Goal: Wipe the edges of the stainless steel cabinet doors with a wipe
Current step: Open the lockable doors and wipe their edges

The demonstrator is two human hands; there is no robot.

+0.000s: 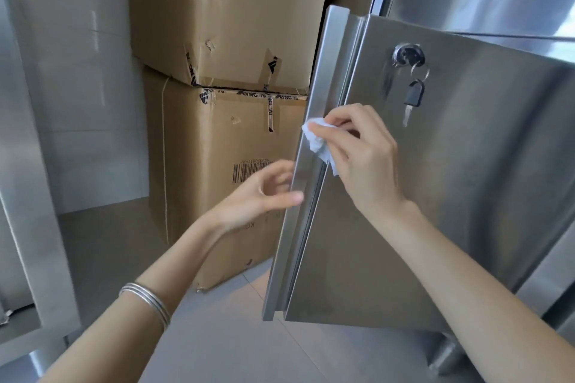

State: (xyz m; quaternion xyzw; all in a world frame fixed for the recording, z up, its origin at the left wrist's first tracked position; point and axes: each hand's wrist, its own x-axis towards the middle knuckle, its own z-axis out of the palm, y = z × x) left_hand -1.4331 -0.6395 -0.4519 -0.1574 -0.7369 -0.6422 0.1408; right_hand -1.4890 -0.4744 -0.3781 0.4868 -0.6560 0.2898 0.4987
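Right hand (367, 158), fingers (342, 116) pinching wipe (317, 141) on cabinet door edge (312, 96); blurred left hand (258, 194) just below, grip unclear.

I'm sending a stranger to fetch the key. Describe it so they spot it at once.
Look at the open steel door on the right. Near its top left sits a round lock. The key dangles below it on a ring; unlike the shiny lock, it has a black head.

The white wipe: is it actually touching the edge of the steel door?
Touching. The head view shows the right hand pinching the wipe against the door edge, with no gap.
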